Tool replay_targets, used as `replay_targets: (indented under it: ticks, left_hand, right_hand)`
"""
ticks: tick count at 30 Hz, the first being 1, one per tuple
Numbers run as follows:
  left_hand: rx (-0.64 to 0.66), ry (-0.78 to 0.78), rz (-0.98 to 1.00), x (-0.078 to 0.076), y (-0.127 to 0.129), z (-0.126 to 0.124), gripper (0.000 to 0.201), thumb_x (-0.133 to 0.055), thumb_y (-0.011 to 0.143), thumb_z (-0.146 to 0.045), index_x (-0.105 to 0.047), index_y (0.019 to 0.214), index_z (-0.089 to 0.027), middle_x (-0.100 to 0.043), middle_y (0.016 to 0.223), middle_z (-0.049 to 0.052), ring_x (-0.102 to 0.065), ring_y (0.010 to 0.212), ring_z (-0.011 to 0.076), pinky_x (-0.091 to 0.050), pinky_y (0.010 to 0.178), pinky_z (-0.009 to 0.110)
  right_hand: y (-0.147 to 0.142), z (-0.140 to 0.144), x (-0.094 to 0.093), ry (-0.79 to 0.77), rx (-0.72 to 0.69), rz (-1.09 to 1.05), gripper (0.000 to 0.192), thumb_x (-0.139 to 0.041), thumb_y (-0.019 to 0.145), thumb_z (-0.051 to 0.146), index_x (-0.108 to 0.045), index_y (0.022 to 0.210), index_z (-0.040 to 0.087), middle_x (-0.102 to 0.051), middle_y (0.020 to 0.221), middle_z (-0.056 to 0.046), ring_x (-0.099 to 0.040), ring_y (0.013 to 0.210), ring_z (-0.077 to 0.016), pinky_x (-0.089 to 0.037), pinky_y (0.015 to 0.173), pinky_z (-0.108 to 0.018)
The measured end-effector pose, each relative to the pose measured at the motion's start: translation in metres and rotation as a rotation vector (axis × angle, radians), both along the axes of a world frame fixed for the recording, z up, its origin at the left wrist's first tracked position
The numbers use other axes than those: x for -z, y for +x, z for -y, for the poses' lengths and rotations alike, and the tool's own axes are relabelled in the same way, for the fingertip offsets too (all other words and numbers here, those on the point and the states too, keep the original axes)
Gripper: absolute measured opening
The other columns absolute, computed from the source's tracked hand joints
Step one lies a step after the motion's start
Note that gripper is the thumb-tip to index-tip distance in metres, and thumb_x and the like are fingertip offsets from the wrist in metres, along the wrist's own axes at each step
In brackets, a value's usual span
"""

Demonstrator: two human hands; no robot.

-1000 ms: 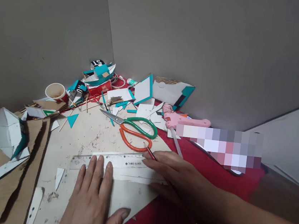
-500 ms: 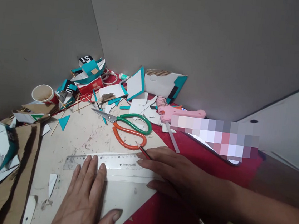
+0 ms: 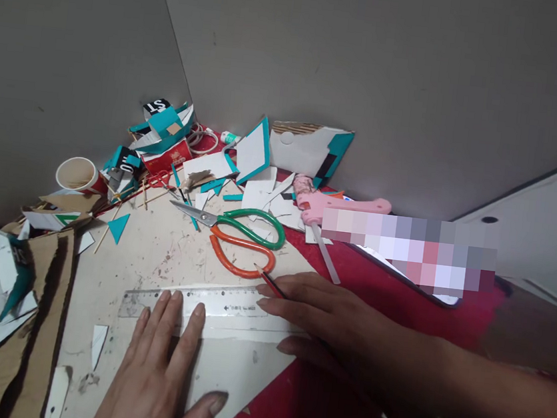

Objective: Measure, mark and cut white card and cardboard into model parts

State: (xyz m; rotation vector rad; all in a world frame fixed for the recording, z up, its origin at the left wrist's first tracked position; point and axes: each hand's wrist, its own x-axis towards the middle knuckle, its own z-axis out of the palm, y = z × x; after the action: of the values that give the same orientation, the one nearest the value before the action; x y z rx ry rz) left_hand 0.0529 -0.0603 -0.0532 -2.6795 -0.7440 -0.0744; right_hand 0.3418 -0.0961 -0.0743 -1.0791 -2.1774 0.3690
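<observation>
A clear plastic ruler (image 3: pixel 215 304) lies almost level across a white strip of card (image 3: pixel 249 332). My left hand (image 3: pixel 153 362) is flat, its fingers apart, with the fingertips pressing on the ruler's left half. At the ruler's right end rests my right hand (image 3: pixel 341 317), fingers stretched forward. A pencil (image 3: pixel 272 283) is held in it, the sharpened tip pointing up and left past the fingers. Just beyond the ruler, scissors (image 3: pixel 205 218) with one green and one orange handle lie with their blades slightly apart; the pencil tip overlaps the orange loop in view.
A pink glue gun (image 3: pixel 343 208) lies behind my right hand, beside a blurred-out phone (image 3: pixel 442 298). Paper and card scraps (image 3: pixel 259 193) pile up near the wall. A paper cup (image 3: pixel 78 174) stands at the back left, corrugated cardboard (image 3: pixel 4 365) at the left edge.
My left index finger has shifted slightly right along the ruler, away from the other fingers. The right hand and pencil have hardly moved; the view has shifted a little.
</observation>
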Motion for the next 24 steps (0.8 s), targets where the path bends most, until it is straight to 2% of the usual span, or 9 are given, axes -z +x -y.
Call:
replay_targets:
  ticks: [6,17,24]
  left_hand:
    - [0.022,-0.019,0.002,0.0014,-0.0040,-0.0031,0.072,-0.055,0.083,-0.048,-0.041,0.140,-0.006,-0.047,0.138,0.030,-0.047,0.127,0.0431,-0.056,0.084,0.053]
    - [-0.044,-0.063,-0.036,0.0038,-0.0080,-0.0003,0.075,-0.053,0.085,-0.046,-0.032,0.145,-0.007,-0.038,0.146,0.029,-0.033,0.137,0.0421,-0.052,0.092,0.056]
    - [-0.049,-0.050,-0.026,0.0048,-0.0080,-0.0011,0.079,-0.054,0.084,-0.050,-0.032,0.145,-0.006,-0.037,0.147,0.029,-0.035,0.136,0.0423,-0.053,0.090,0.053]
  right_hand:
    - [0.0019,0.0004,-0.0005,-0.015,-0.006,0.002,0.034,-0.056,0.094,0.022,-0.055,0.126,0.014,-0.063,0.123,-0.015,-0.056,0.117,-0.0222,-0.050,0.097,-0.036]
    - [0.0018,-0.0003,-0.0003,0.009,0.003,0.018,0.032,-0.053,0.095,0.024,-0.057,0.124,0.012,-0.064,0.122,-0.016,-0.057,0.116,-0.0224,-0.050,0.096,-0.034]
    - [0.0018,-0.0007,-0.0018,0.000,0.012,0.037,0.031,-0.053,0.096,0.025,-0.058,0.124,0.014,-0.065,0.121,-0.015,-0.058,0.115,-0.0226,-0.051,0.095,-0.035]
